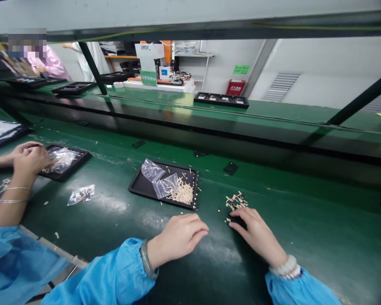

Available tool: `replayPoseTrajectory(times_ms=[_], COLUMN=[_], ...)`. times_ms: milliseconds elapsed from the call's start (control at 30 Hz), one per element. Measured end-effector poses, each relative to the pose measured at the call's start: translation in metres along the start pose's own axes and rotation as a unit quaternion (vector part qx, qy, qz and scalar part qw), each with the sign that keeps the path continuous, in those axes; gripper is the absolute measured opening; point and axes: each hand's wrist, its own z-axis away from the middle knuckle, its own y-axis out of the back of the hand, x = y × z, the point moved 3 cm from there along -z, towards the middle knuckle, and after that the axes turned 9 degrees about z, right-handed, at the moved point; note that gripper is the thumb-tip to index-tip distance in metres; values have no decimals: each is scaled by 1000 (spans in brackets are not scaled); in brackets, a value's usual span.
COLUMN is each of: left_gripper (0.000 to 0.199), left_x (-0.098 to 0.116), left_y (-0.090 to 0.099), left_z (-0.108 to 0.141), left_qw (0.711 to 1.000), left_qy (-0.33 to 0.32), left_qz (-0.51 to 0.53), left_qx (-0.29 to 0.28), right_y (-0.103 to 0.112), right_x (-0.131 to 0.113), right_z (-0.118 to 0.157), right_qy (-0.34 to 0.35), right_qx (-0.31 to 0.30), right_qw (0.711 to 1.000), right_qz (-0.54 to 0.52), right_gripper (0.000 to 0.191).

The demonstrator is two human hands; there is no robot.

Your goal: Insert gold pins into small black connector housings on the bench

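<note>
My left hand [180, 236] is over the green bench in front of the black tray [142, 186], its fingers bent and pressed together; anything between them is hidden. To its right, my right hand [257, 232] has thumb and fingers apart beside a small pile of beige and dark pieces [236, 201]. A tiny piece [228, 220] lies near its fingertips. On the black tray are clear plastic bags [167, 185] and a heap of small beige pieces [183, 192], some scattered along its right edge.
At the left, another person's hands [31, 159] work beside a second black tray [82, 157] holding a bag. A small clear bag [81, 195] lies between the trays. Flat dark parts [230, 168] lie farther back. A raised shelf [282, 112] holds another tray [221, 100].
</note>
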Motion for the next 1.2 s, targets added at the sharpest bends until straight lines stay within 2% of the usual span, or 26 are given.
replayPoseTrajectory(times_ms=[233, 333, 467, 533, 667, 767, 867, 967, 1067, 1200], left_gripper=[25, 25, 23, 22, 27, 30, 23, 21, 22, 26], left_x=[2, 3, 2, 2, 2, 3, 3, 2, 2, 3], left_y=[0, 0, -1, -2, -7, -12, -14, -16, -18, -22], left_z=[1, 1, 1, 2, 3, 2, 1, 0, 1, 5], left_qw=[1000, 1000, 999, 997, 989, 986, 985, 984, 987, 993], left_qy=[-3, -4, 8, 24, 59, 71, 73, 56, 26, -27], left_qz=[9, 17, 42, 73, 129, 143, 152, 166, 156, 113], left_qx=[-5, -8, -3, 15, 50, 45, 37, 27, 21, 35], right_y=[-4, -6, 1, 6, 9, 7, 4, 3, 2, -1], right_x=[-13, -12, -6, -9, -35, -59, -73, -74, -70, -72], right_z=[-4, -4, -2, 0, 5, 7, 9, 8, 6, 7], right_qy=[-10, -25, -68, -89, -84, -53, -32, -26, -48, -78], right_qx=[-6, -12, -18, -41, -92, -101, -115, -120, -121, -146], right_qw=[998, 998, 997, 991, 968, 961, 957, 949, 936, 899], right_qz=[58, 49, -31, -96, -216, -251, -264, -289, -326, -405], right_gripper=[17, 19, 17, 17, 17, 12, 9, 10, 14, 19])
